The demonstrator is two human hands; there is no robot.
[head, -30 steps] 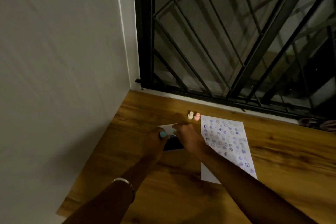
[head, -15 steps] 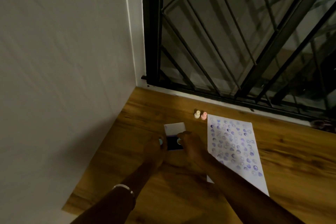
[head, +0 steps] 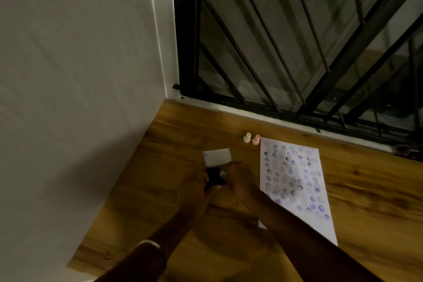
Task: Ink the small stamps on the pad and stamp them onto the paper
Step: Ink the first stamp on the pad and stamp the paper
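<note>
Pinching a small light-blue plastic stamp (head: 222, 173), the right hand's (head: 239, 178) closed fingers are pressing this light, stiff piece into the dark ink pad (head: 215, 177).

We see both hands crowding the ink pad (head: 215, 177) — its white lid (head: 218, 156) lies open behind it. Two small stamps (head: 251, 138) stand near the paper (head: 295, 181) corner. The wall (head: 75, 75) closes the left, the black grille (head: 297, 41) the back — bare wood floor (head: 370, 201) lies right.

Your one head view, looking forward and steeply down, wooden floor (head: 343, 201) at lower frame, window grille (head: 297, 41) upper right, wall (head: 68, 75) left.
</note>
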